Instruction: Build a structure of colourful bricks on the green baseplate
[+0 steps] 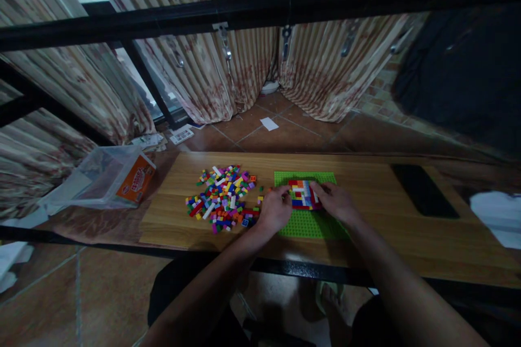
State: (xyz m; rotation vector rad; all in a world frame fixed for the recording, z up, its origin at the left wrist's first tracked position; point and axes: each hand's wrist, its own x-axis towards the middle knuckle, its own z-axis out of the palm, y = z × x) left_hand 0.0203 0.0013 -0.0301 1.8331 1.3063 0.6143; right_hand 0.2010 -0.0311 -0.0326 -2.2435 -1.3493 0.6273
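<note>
A green baseplate (313,223) lies on the wooden table. A small build of red, white, blue and orange bricks (302,194) stands on its far half. My left hand (275,207) rests at the plate's left edge, fingers curled against the build's left side. My right hand (334,200) presses its fingertips on the build's right side. Whether either hand pinches a loose brick is hidden. A heap of several loose coloured bricks (223,197) lies just left of my left hand.
A clear plastic bag with an orange box (136,179) sits at the table's left end. A black phone (423,190) lies to the right, with a white cloth (496,214) beyond it. A black bar (260,11) crosses overhead before striped curtains.
</note>
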